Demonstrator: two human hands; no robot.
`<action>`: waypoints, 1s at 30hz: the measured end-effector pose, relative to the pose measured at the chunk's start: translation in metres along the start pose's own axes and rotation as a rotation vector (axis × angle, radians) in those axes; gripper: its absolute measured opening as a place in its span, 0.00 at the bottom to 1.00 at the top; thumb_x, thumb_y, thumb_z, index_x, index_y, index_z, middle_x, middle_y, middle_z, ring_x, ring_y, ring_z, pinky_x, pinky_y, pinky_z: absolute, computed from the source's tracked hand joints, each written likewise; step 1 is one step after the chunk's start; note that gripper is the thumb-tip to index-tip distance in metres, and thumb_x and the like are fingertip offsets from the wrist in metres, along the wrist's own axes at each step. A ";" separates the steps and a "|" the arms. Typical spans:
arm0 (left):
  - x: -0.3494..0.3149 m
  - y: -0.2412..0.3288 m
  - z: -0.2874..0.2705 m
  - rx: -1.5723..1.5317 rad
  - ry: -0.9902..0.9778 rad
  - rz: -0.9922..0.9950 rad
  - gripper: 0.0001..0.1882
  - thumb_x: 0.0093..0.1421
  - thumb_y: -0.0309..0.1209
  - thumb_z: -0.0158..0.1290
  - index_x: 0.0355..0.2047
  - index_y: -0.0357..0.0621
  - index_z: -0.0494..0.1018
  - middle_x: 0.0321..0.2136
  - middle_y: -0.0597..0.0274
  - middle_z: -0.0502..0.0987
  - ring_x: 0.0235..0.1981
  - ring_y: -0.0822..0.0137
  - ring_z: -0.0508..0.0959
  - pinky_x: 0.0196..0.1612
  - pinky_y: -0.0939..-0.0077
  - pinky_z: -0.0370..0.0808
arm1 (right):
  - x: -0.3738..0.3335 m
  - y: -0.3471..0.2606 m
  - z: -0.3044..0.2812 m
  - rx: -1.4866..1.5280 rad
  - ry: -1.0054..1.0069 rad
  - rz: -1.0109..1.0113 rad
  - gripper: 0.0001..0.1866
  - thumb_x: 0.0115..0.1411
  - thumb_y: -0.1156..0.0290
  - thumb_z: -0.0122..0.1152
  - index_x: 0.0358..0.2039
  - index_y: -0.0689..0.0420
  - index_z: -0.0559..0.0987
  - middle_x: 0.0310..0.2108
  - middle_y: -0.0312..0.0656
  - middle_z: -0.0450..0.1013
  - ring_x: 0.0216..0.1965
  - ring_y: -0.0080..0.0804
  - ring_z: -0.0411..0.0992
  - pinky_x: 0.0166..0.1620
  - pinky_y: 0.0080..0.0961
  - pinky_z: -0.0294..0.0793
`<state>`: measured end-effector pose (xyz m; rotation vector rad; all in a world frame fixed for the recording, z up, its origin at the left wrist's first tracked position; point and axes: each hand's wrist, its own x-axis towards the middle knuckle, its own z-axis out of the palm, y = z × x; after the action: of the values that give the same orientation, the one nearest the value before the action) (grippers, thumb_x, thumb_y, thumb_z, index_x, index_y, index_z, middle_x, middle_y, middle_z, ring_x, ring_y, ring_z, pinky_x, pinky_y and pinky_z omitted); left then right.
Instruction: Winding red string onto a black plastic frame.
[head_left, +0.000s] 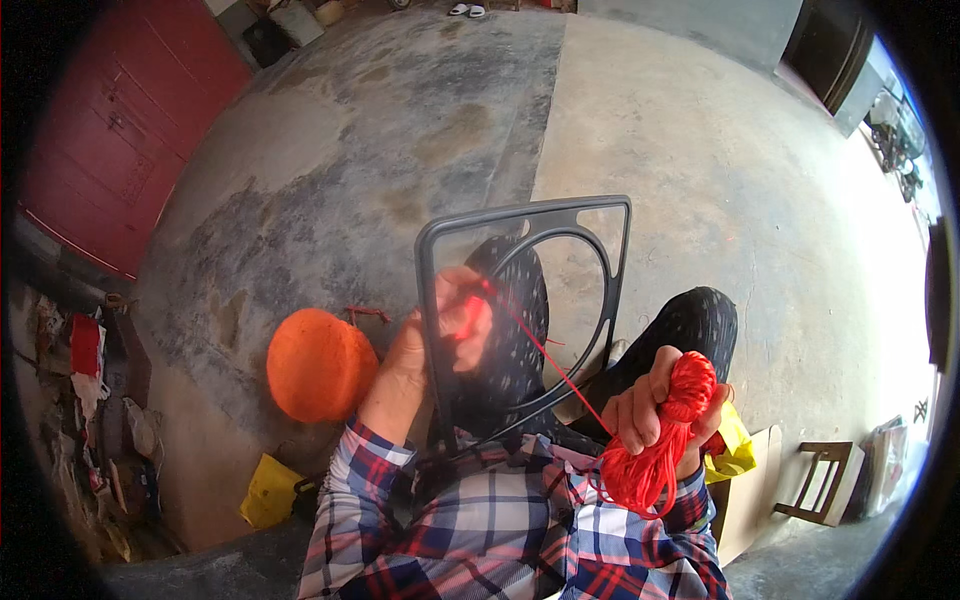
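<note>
The black frame (611,300) is largest. Beyond its lower right, the right hand (640,410) grips a red cord bundle (640,475); at its left bar, the blurred left hand (412,345) seems to pinch the strand (557,367), which slack could tangle.

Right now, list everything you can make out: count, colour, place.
Cord: 1 bundle, red, right of centre.
Frame: 1, black, centre.
Round block: 1, orange, left of frame.
Scrap: 1, red, beyond block.
Unclear items: 2, yellow, lower left, lower right.
Sandals: 2, white, top edge.
Door: 1, red, upper left.
Board: 1, tan, lower right.
Wooden stand: 1, brown, right of board.
Clutter: uncountable, mixed, left edge.
Floor: 1, greyish, throughout.
Shirt: 1, plaid red-white-blue, bottom.
Legs: 2, in black, below centre.
Left hand: 1, bare, blurred, frame's left side.
Right hand: 1, bare, around cord.
</note>
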<state>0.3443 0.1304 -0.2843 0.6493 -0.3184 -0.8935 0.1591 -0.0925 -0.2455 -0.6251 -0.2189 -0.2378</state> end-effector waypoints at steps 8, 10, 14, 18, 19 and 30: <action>-0.006 0.003 0.006 0.091 0.205 -0.008 0.19 0.58 0.31 0.58 0.49 0.46 0.68 0.29 0.56 0.74 0.19 0.68 0.72 0.17 0.75 0.69 | 0.005 -0.014 -0.073 0.242 0.484 0.053 0.30 0.64 0.37 0.38 0.39 0.53 0.71 0.15 0.35 0.64 0.15 0.30 0.63 0.24 0.26 0.66; -0.005 0.001 0.012 0.118 0.248 -0.020 0.18 0.58 0.31 0.58 0.47 0.43 0.70 0.30 0.55 0.75 0.19 0.68 0.72 0.18 0.75 0.70 | 0.013 -0.015 -0.077 0.113 0.710 0.061 0.24 0.66 0.46 0.44 0.37 0.57 0.70 0.28 0.42 0.72 0.27 0.35 0.72 0.34 0.31 0.76; -0.005 -0.011 0.027 0.146 0.273 0.000 0.19 0.60 0.38 0.56 0.45 0.38 0.71 0.30 0.55 0.75 0.21 0.68 0.72 0.19 0.78 0.68 | 0.021 0.006 -0.036 -0.029 0.413 0.178 0.28 0.59 0.72 0.56 0.59 0.61 0.63 0.49 0.44 0.71 0.46 0.34 0.73 0.50 0.31 0.72; 0.000 -0.020 0.068 -0.008 0.253 -0.104 0.23 0.61 0.46 0.52 0.47 0.40 0.72 0.37 0.60 0.78 0.31 0.68 0.77 0.35 0.74 0.74 | 0.047 0.003 0.008 -0.415 0.128 0.306 0.31 0.53 0.77 0.66 0.57 0.63 0.64 0.39 0.38 0.74 0.39 0.21 0.72 0.43 0.19 0.71; 0.005 -0.026 0.093 0.037 0.340 -0.016 0.22 0.61 0.45 0.53 0.48 0.41 0.73 0.40 0.60 0.79 0.36 0.68 0.78 0.42 0.73 0.76 | 0.054 0.005 0.004 -0.626 0.134 0.356 0.29 0.54 0.76 0.67 0.55 0.62 0.66 0.35 0.37 0.75 0.36 0.19 0.72 0.40 0.18 0.71; 0.001 -0.016 0.106 -0.177 0.110 -0.240 0.23 0.58 0.33 0.54 0.52 0.35 0.69 0.48 0.55 0.75 0.49 0.63 0.76 0.57 0.66 0.69 | 0.045 0.041 -0.049 0.284 -0.003 0.280 0.23 0.55 0.64 0.61 0.49 0.64 0.74 0.47 0.49 0.73 0.48 0.38 0.72 0.53 0.31 0.70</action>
<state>0.2813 0.0812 -0.2136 0.5774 -0.0615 -1.0964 0.2204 -0.0962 -0.2946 -0.3681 -0.1622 0.0645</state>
